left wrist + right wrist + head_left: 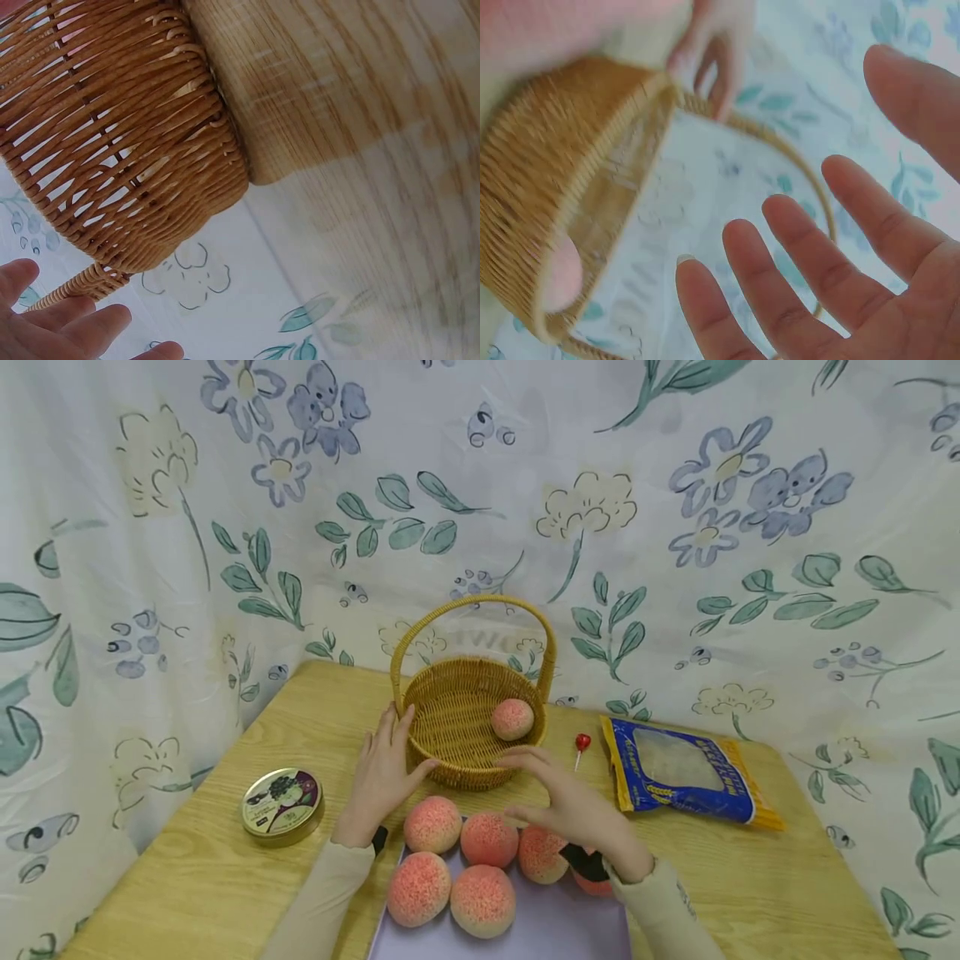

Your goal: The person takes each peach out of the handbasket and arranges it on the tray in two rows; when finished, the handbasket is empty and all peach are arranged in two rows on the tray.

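Observation:
A woven wicker basket (450, 718) with a tall arched handle stands at the back of the table. One round, peach-like ball (513, 720), speckled pink over cream, lies inside it on the right. My left hand (385, 770) is at the basket's left side, fingers extended by the foot of the handle (82, 286); whether they touch it I cannot tell. Over the front right of the basket my right hand (573, 802) is spread, its palm empty in the right wrist view. Several similar balls (483, 900) sit on a lavender tray (558, 927) in front, some partly behind the right hand.
On the left is a round tin (282, 806) with a printed lid. To the right lie a red lollipop (582, 743) and a blue and yellow packet (686, 772). A flowered curtain (480, 510) hangs close behind the table.

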The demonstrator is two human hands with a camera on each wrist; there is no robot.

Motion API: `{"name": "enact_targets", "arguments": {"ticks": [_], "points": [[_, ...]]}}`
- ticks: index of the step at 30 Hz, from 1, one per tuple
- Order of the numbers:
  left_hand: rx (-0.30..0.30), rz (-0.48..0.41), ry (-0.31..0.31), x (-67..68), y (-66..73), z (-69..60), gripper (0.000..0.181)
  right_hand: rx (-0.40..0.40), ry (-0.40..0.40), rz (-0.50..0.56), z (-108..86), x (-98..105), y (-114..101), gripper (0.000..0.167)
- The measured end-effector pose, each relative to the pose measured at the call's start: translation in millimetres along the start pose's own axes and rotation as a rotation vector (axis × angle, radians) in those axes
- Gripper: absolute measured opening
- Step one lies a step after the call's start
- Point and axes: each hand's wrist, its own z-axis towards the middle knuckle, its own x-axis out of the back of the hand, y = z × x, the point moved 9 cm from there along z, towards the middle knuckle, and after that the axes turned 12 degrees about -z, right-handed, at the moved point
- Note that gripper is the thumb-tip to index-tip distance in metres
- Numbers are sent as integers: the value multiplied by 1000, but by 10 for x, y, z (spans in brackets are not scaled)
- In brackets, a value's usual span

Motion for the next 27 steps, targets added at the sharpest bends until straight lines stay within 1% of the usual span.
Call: {"name": "enact_targets", "arguments": {"ticks": [2, 5, 10, 13, 17, 20, 23, 27], "points": [[-2, 2, 5, 9, -5, 0, 92, -13, 25, 7, 152, 113, 85, 52], [-5, 9, 9, 15, -6, -6, 92, -60, 16, 42, 404, 190, 257, 49], [-12, 18, 14, 19, 14, -6, 92, -176, -32, 69, 794, 151, 604, 46], [-15, 13, 17, 21, 24, -1, 91, -237, -52, 60, 967, 99, 771, 46], [-19, 12, 19, 1, 21, 3, 92, -297, -96, 50, 1104, -11, 933, 48], [-21, 14, 24, -7, 15, 6, 92, -320, -116, 30, 1171, -94, 1035, 49], [-18, 8, 29, 0, 8, 0, 92, -357, -141, 2, 1201, -198, 1163, 50], [-10, 8, 30, 21, 0, -8, 93, -418, -198, -35, 1214, -346, 1323, 51]]}}
